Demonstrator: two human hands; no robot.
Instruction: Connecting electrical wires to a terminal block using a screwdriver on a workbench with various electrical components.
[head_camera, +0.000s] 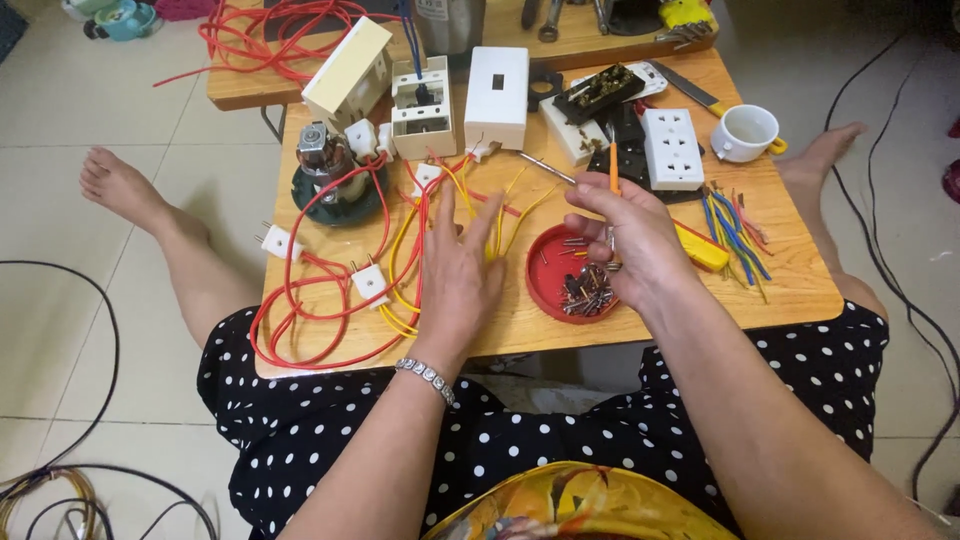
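Observation:
My left hand (458, 268) lies flat with fingers spread on the low wooden table (800, 285), over yellow wires (505, 205) and beside red wires (330, 300). My right hand (630, 235) is closed on a screwdriver with an orange handle (614, 168), its metal shaft pointing up-left. That hand hovers over a red round lid (548, 275) filled with several small screws. White plugs (369, 283) sit on the red wires.
White switch boxes (497, 95), a white multi-socket plate (672, 148), a black socket part, a small motor (325, 160), a white cup (745, 132) and a bundle of coloured wire pieces (735, 235) crowd the table. Black cables run across the tiled floor on both sides.

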